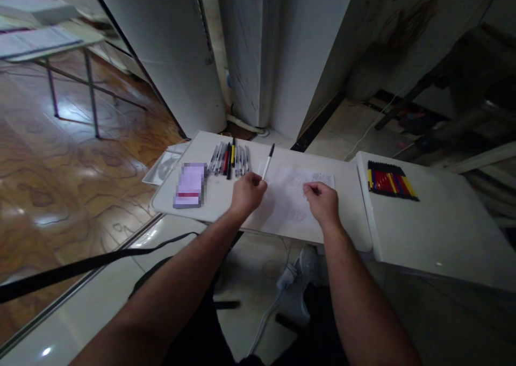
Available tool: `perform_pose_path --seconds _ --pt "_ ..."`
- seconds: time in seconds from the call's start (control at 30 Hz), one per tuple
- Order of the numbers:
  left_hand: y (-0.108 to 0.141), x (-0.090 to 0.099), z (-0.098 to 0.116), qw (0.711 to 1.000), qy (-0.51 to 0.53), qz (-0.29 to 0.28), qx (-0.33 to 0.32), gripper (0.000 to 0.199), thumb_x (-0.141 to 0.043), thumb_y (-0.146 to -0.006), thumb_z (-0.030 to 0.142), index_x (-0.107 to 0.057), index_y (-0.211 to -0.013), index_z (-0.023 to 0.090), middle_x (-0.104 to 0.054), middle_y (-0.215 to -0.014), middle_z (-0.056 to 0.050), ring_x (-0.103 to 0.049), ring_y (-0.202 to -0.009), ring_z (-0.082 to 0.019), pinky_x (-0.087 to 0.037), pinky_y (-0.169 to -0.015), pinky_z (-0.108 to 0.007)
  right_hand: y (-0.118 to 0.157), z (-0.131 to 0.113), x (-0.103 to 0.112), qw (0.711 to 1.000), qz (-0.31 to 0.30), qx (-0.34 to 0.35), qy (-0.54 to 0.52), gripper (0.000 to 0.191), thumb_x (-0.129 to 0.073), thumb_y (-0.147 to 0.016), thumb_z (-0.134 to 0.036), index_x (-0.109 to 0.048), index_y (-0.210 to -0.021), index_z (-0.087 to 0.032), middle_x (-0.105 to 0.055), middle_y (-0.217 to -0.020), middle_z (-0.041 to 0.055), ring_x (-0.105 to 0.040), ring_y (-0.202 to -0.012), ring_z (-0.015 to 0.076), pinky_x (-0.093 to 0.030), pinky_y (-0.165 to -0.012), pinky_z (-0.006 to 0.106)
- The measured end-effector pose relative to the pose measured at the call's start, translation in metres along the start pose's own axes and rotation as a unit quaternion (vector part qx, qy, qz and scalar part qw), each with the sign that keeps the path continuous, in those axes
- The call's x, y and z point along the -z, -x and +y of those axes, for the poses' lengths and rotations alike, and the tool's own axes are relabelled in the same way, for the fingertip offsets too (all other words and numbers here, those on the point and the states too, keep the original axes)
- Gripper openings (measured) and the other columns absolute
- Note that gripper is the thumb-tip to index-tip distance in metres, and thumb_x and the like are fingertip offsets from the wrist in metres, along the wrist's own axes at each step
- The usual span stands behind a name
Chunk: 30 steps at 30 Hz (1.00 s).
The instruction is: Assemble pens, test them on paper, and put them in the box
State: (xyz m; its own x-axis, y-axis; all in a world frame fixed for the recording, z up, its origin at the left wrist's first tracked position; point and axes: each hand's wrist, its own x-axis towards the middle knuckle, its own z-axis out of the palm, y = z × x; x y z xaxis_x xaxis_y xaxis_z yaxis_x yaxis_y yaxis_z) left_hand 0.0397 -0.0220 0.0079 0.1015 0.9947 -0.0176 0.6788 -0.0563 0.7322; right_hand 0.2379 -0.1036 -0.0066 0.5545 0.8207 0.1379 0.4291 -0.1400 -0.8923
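My left hand point(247, 195) is closed on a white pen point(267, 164), which points up and away with its black end at the top. To its right, my right hand point(322, 198) is pinched over the paper; whatever lies between its fingertips, if anything, is too small to make out. Beneath both hands a white sheet of paper point(290, 205) with dark scribbled marks lies on the white table point(342, 226). Just beyond my left hand, several pens point(228, 159) lie side by side, some clear, others black, red and yellow.
A phone with a blurred lilac screen point(189, 185) lies near the table's left end. On the adjoining white table point(435, 231) at right is a row of black-ended coloured pens point(391, 181). A white power strip point(287, 277) with a cable lies on the floor by my foot.
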Motion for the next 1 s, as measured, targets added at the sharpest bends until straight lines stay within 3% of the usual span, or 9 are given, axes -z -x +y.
perform_pose_path --seconds 0.33,0.67,0.8,1.0 --pt "0.049 -0.013 0.007 0.993 0.041 -0.062 -0.089 0.011 -0.059 -0.075 0.022 -0.066 -0.083 0.018 -0.069 -0.074 -0.002 -0.061 -0.067 -0.014 -0.043 -0.063 -0.025 0.008 -0.017 -0.007 0.973 -0.022 -0.102 -0.206 0.037 -0.074 -0.070 -0.047 -0.072 -0.089 -0.015 -0.069 -0.076 0.0039 -0.052 -0.054 0.0090 -0.035 -0.040 0.019" --pt "0.062 -0.017 -0.009 0.966 -0.022 -0.065 -0.250 0.006 -0.059 -0.077 0.019 -0.062 -0.083 0.019 -0.067 -0.081 -0.004 -0.060 -0.078 -0.018 -0.045 -0.073 -0.029 0.003 -0.022 -0.012 0.941 0.018 -0.144 -0.307 0.036 -0.084 -0.056 -0.041 -0.064 -0.072 -0.016 -0.062 -0.059 -0.0022 -0.053 -0.047 0.0071 -0.036 -0.034 0.015" --pt "0.064 -0.015 -0.008 0.967 0.002 -0.071 -0.246 0.009 -0.063 -0.078 0.023 -0.062 -0.086 0.019 -0.066 -0.082 -0.003 -0.059 -0.077 -0.017 -0.045 -0.070 -0.028 0.005 -0.026 -0.015 0.938 0.018 -0.149 -0.312 0.034 -0.084 -0.056 -0.039 -0.063 -0.070 -0.016 -0.064 -0.061 -0.0014 -0.055 -0.048 0.0075 -0.038 -0.034 0.015" --pt "0.056 -0.013 -0.006 0.980 0.051 -0.096 -0.168 0.013 -0.067 -0.080 0.030 -0.065 -0.085 0.018 -0.065 -0.075 -0.001 -0.057 -0.067 -0.014 -0.042 -0.062 -0.026 0.007 -0.032 -0.018 0.935 -0.010 -0.157 -0.318 0.033 -0.085 -0.056 -0.037 -0.064 -0.071 -0.016 -0.067 -0.063 -0.0006 -0.057 -0.047 0.0077 -0.039 -0.035 0.015"
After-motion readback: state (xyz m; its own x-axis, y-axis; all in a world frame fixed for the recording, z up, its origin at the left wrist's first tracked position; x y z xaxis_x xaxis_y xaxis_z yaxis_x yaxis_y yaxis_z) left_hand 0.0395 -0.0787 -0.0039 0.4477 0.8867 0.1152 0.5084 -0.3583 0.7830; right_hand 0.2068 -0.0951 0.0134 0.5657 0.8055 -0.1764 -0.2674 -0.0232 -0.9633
